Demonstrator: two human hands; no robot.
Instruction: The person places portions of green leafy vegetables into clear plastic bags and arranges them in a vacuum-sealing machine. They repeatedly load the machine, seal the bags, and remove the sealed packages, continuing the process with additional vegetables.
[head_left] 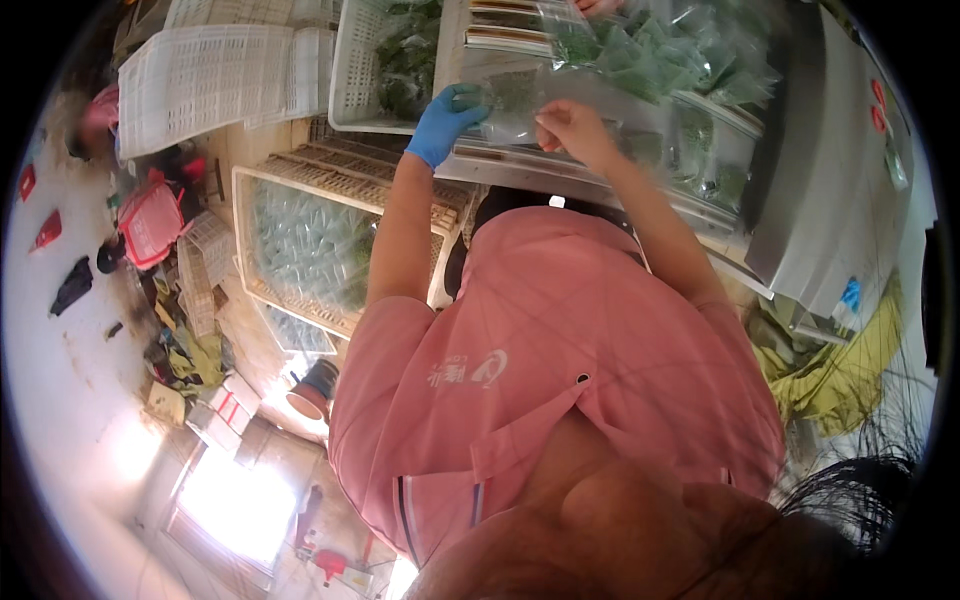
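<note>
- Head view: the person's left hand [445, 120], in a blue glove, is pinched shut on the left edge of a clear plastic bag [510, 100] holding green leaves.
- The bare right hand [570, 125] has its fingers curled closed on the same bag's right edge; the bag hangs stretched between the two hands, just above the near edge of the metal worktable [800, 200].
- Behind the bag, a heap of filled clear bags [680, 60] covers the table top right up to the hands; they are too many and too overlapped to count.
- The only bare stretch of table is the grey slab on the right, running out to its corner.
- Left of the hands, one white plastic crate [360, 70] with loose greens sits touching the table's side.
- Below the left forearm, one long basket [310, 250] is packed with bagged greens, its rim close beside the person's elbow.
- Two flat white lattice trays [210, 80] lie farther left, well apart from the hands.
- One red basket [150, 220] stands on the floor among scattered scraps.
</note>
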